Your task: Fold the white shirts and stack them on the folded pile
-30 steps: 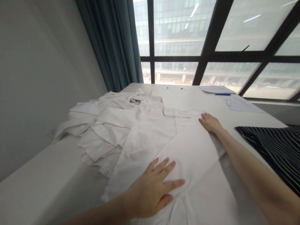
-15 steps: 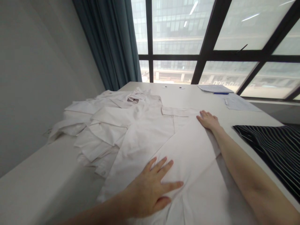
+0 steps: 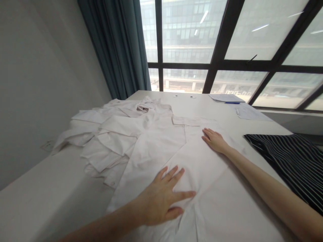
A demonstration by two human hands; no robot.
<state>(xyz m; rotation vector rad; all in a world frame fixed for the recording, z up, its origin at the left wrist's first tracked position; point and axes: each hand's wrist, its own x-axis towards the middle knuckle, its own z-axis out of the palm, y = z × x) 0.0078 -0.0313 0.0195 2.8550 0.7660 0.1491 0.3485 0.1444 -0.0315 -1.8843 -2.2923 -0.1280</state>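
Note:
A white garment (image 3: 174, 144), which looks like a coat with a long diagonal front edge, lies spread out on a white table. My left hand (image 3: 164, 198) rests on its near part, palm down with the fingers spread. Farther off to the right, my right hand (image 3: 214, 139) lies flat on the cloth below a stitched band (image 3: 186, 121) at the garment's far end. Faint creases run through the fabric between and below my hands. Neither hand grips anything.
Crumpled white cloth (image 3: 108, 134) is heaped on the left. Black striped fabric (image 3: 285, 151) lies at the right edge. Papers (image 3: 252, 112) and a blue pen (image 3: 232, 103) sit at the far right of the table (image 3: 63, 181). Behind are a curtain (image 3: 121, 47) and windows.
My right hand has come left and toward me, from the garment's far right edge onto its cloth. The fabric's right side now lies farther out and flatter. My left hand has hardly moved.

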